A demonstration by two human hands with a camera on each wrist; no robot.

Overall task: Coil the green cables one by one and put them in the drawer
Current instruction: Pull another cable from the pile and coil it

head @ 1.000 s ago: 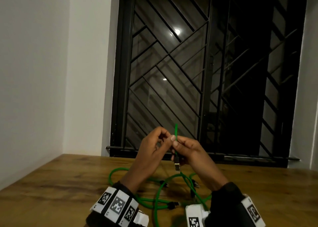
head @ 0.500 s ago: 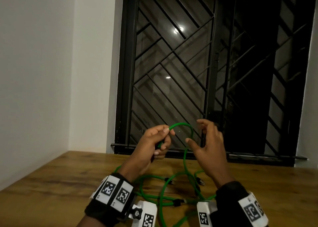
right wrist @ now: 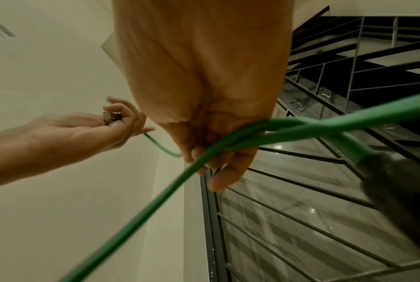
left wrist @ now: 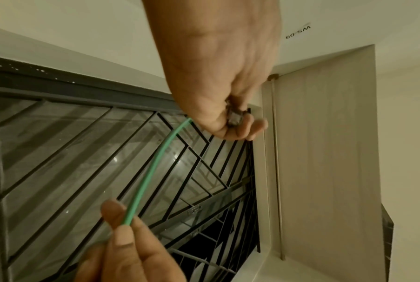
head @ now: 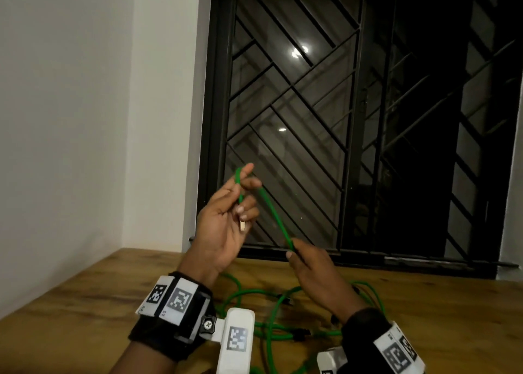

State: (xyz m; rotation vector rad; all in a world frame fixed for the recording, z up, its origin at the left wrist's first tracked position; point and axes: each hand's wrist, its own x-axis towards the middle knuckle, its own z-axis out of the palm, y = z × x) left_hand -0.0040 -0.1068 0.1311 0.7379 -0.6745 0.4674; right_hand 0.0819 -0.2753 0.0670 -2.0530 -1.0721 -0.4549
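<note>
Early stage — first loop only. Left hand (head: 223, 220) pinches the green cable (head: 273, 212) at its plug end; right hand (head: 314, 271), at its 4 o'clock, pinches the run. Other green cables (head: 254, 294) lie uncoiled on the table (head: 70, 303) at 6 o'clock — drawer not in view.

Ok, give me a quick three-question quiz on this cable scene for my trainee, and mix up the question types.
1. True or false: the left hand holds the plug end of a green cable.
2. Which hand is lower in the head view?
A. the left hand
B. the right hand
C. both are level
3. Fill in: the loose green cables lie on the wooden ____.

Key
1. True; its fingers curl round the connector.
2. B; it pinches the cable further along, below the left.
3. table.
</note>
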